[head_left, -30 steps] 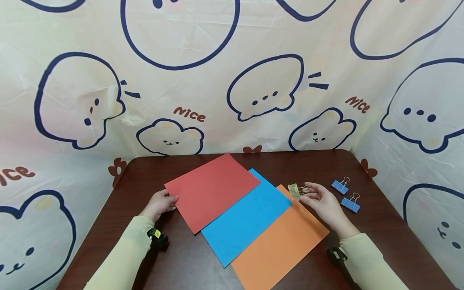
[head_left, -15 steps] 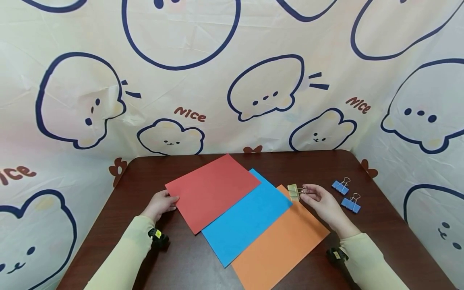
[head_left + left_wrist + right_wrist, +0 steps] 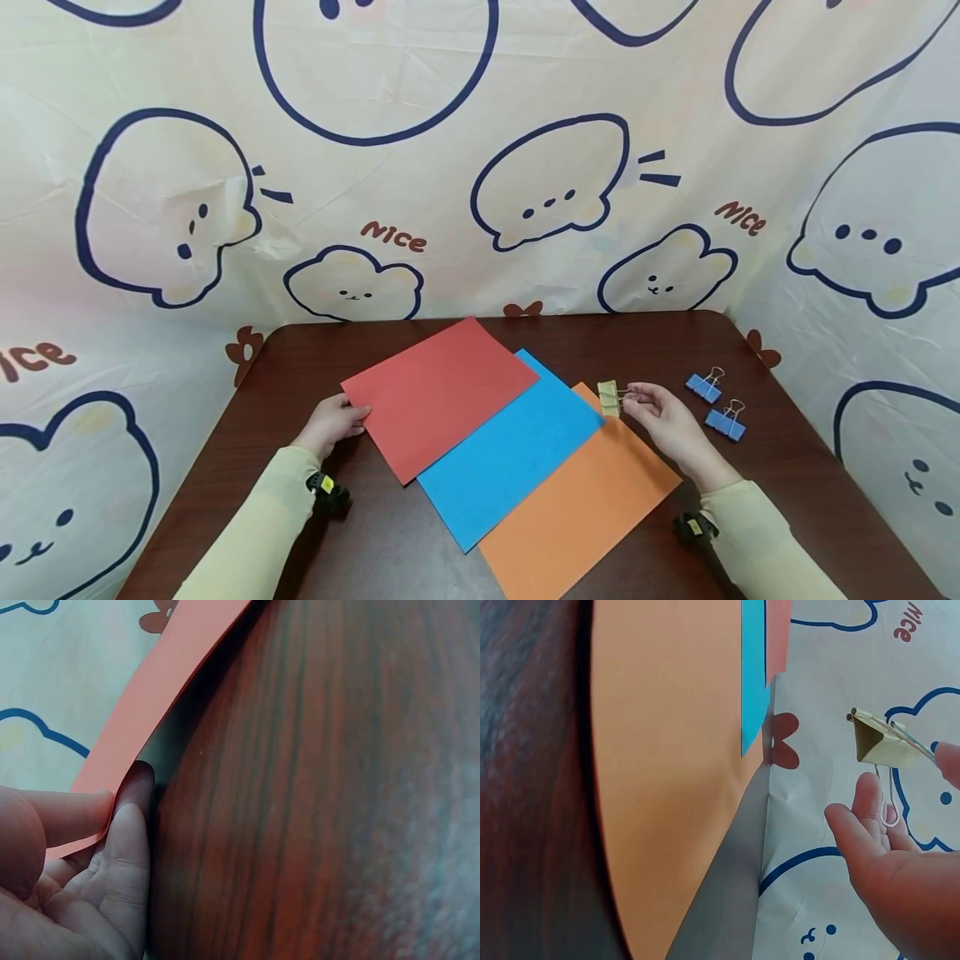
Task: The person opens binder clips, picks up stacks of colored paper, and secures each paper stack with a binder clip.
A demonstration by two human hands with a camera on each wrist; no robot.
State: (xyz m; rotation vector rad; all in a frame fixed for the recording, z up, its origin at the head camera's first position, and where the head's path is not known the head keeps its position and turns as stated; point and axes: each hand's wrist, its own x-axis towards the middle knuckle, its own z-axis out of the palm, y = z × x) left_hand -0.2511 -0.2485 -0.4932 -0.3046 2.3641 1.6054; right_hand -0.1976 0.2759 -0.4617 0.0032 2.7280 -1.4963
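Observation:
Three overlapping paper sheets lie fanned out in the head view: the red sheet [image 3: 442, 400] on top at left, the blue sheet [image 3: 510, 450] in the middle, the orange sheet [image 3: 577, 508] lowest at right. My left hand [image 3: 330, 425] pinches the red sheet's left edge between thumb and fingers; in the left wrist view that red edge [image 3: 142, 697] stands raised off the table. My right hand [image 3: 667, 425] holds a yellow binder clip [image 3: 609, 399] by its wire handles, near the orange sheet's far corner. The right wrist view shows the clip [image 3: 881, 742] apart from the sheets, handles spread.
Two blue binder clips [image 3: 725, 423] lie to the right of my right hand on the dark brown wooden table [image 3: 360, 550]. Behind and beside the table hangs a pale cloth [image 3: 450, 183] printed with cartoon bears.
The yellow binder clip has turned slightly in my right hand's fingers, staying in nearly the same place. My left hand and the sheets have hardly moved.

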